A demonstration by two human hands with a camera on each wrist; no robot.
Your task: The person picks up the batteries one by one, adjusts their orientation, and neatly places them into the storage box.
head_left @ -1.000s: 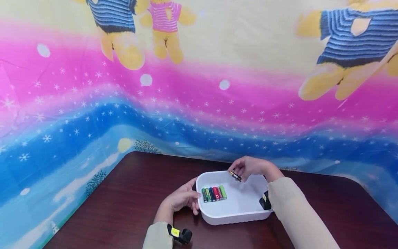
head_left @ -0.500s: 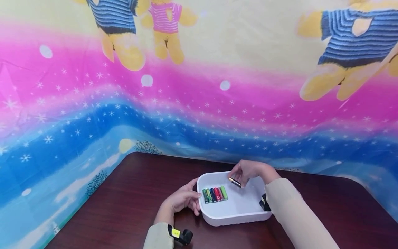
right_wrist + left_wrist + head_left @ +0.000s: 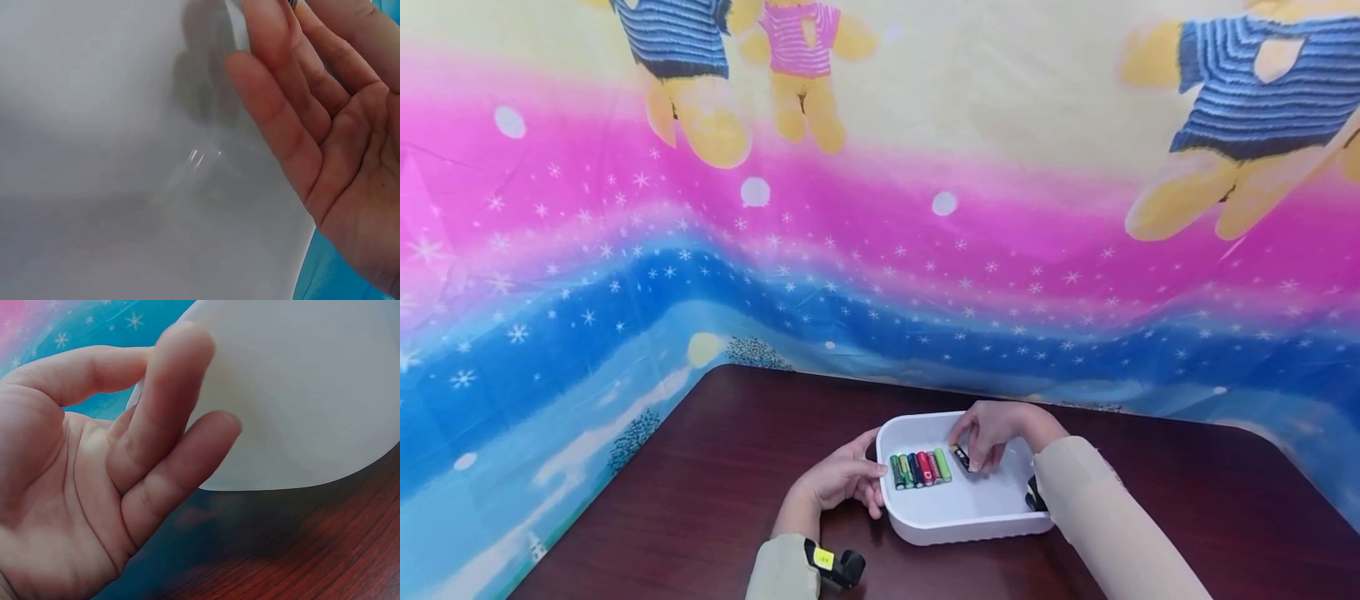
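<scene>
A black-and-gold battery (image 3: 960,457) is pinched between the thumb and fingers of my right hand (image 3: 992,432), low inside a white plastic tray (image 3: 966,531). Just left of it lies a side-by-side row of batteries (image 3: 919,468) in green, dark blue, red and light green. My left hand (image 3: 841,480) grips the tray's left end, thumb at the rim and other fingers outside the wall. In the left wrist view those fingers (image 3: 165,394) are bent beside the tray wall. The right wrist view shows my right palm over the tray floor (image 3: 94,156); the battery is mostly hidden there.
The tray stands on a dark reddish-brown table (image 3: 730,467) with rounded corners. Behind it hangs a printed cloth (image 3: 865,250) with bears and snowflakes. Small black cameras (image 3: 838,567) are strapped to both wrists.
My right hand has lowered the battery from near the tray's back rim toward the floor, close to the row's right end. The left hand keeps its grip on the tray.
</scene>
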